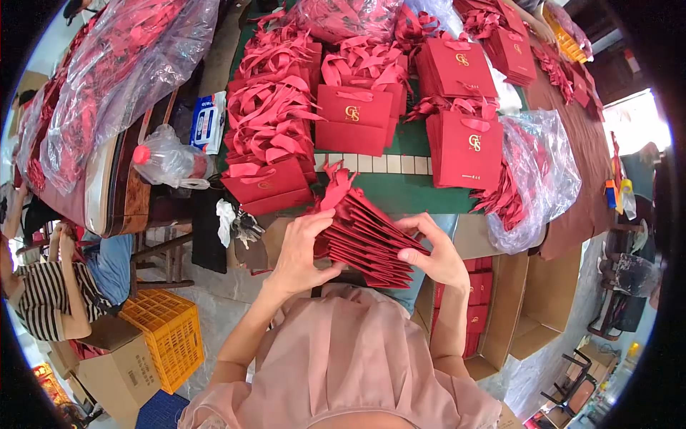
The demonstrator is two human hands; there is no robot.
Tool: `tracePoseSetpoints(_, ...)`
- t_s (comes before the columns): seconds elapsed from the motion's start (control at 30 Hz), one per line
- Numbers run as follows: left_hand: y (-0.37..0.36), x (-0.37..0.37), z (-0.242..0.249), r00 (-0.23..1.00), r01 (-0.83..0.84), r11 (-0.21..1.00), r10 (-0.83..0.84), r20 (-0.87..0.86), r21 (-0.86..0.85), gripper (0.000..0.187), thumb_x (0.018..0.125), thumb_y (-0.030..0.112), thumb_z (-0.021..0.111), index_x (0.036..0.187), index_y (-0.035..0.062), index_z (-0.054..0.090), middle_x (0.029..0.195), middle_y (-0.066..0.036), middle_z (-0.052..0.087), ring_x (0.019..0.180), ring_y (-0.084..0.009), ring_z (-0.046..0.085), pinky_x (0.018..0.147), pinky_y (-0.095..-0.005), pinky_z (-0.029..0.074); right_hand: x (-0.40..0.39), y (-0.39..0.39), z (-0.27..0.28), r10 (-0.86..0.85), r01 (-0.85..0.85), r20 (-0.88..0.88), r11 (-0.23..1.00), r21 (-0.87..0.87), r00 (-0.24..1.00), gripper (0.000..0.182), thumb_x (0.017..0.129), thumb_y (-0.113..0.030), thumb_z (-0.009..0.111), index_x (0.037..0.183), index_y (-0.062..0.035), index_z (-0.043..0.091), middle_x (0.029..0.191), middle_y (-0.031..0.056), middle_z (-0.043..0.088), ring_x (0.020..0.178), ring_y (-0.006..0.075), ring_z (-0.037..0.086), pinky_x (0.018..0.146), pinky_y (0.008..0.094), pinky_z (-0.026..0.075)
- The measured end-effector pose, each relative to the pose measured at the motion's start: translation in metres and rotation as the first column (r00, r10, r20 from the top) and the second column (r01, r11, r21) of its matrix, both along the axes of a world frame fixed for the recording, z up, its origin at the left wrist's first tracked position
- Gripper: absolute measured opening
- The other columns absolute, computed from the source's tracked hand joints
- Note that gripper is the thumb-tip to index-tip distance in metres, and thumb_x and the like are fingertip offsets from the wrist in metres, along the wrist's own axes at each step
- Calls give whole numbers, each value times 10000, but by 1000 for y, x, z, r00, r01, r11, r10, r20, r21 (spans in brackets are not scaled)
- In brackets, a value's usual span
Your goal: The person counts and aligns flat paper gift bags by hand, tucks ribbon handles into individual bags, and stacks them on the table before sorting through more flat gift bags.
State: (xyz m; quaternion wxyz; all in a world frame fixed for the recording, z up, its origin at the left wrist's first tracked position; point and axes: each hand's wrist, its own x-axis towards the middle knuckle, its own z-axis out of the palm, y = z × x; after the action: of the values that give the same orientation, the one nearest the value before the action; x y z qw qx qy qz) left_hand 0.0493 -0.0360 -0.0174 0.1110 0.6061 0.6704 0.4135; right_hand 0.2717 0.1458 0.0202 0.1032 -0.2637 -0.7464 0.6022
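Between my two hands, just in front of the table edge, is a stack of folded red paper gift bags (371, 243) with ribbon handles bunched at its upper left. My left hand (309, 247) grips the ribbon side, thumb below and fingers above. On the opposite side my right hand (437, 254) curls around the stack's edge, thumb pressed on it. Beyond, on the green table top (389, 189), stand more red bags, among them a bag with gold lettering (354, 114) and a similar bag to the right (468, 154).
Clear plastic wrap (539, 171) lies at the table's right. A plastic bottle (168, 159) and a blue-white packet (208, 123) sit at left. An open carton (500, 314) with red bags stands below right. A yellow crate (166, 332) and a person in stripes (53, 293) are at left.
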Motion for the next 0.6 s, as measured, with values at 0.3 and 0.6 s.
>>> tracePoseSetpoints(0.3,-3,1,-4,975,48,996,-30,219,-80,814,611,123,851,1320,61,456,1353,-165,506,1177,-364,504,1015,-466,399,-10,1,2,-133,132,26,990,59,991,299,899,-147,714,1160,-14,651,1014,94,618,938,179,615,800,305,492)
tracePoseSetpoints(0.6,-6,0,3,999,17,993,-13,30,-115,816,596,165,842,1323,94,478,1333,-131,519,1183,-355,463,1018,-465,399,-17,8,4,-233,216,18,925,312,972,418,842,-223,773,1145,23,623,1019,147,644,915,274,656,822,341,511)
